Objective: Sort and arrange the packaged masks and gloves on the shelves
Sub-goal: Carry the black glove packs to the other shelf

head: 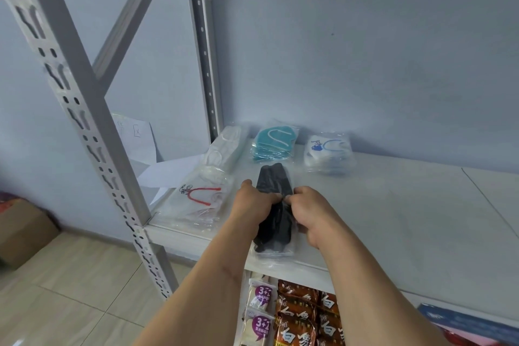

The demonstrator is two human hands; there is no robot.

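A stack of black masks in clear plastic [273, 223] lies on the white shelf [393, 205] near its front edge. My left hand [254, 202] grips the stack's left side and my right hand [311, 212] grips its right side, fingers curled over the top. To the left lies a clear pack of white masks with red ear loops [200, 196]. Behind it is a white mask stack [224, 149]. At the back sit a teal mask stack [273, 143] and a white stack with blue loops [328, 153].
Grey perforated uprights [92, 126] frame the shelf's left side. A sheet of paper [137, 137] leans behind the rack. Snack packets [297, 314] fill the shelf below. A cardboard box [22, 230] stands on the tiled floor at left.
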